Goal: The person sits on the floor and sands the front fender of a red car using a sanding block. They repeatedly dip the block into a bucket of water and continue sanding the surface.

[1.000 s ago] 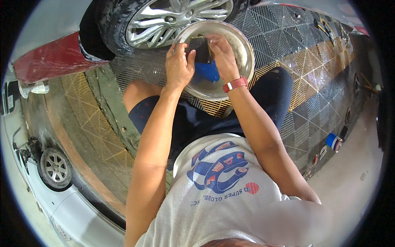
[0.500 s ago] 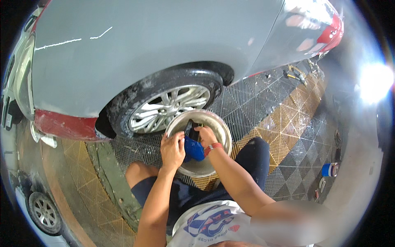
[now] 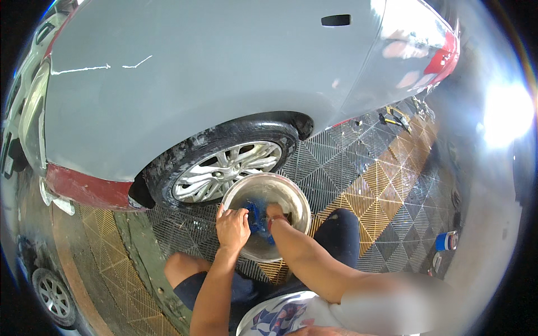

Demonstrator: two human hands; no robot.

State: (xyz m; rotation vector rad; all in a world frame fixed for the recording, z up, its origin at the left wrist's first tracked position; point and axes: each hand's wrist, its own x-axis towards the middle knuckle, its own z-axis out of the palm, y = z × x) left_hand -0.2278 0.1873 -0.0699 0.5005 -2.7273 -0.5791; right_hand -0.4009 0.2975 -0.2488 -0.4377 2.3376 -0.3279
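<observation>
Between my knees stands a round pale bucket (image 3: 301,193) with cloudy water in it. My left hand (image 3: 232,228) is at the bucket's left rim, its fingers closed on a wet blue cloth (image 3: 255,217) that hangs down inside. My right hand (image 3: 274,211) reaches into the bucket beside the cloth. Its fingers are down inside and hidden, so what they hold cannot be made out. A small dark piece (image 3: 288,217) shows by the right wrist, partly covered.
A car's grey body panel (image 3: 196,84) and its wheel (image 3: 224,171) stand just beyond the bucket. Black and tan grid tiles (image 3: 370,196) cover the floor. A blue and white can (image 3: 446,241) stands at the right, and yellow-handled tools (image 3: 398,119) lie at the far right.
My right hand has gone deeper into the bucket, and the blue cloth has dropped lower in it. The dark object seen near the right fingers is now mostly hidden. The view has tilted upward.
</observation>
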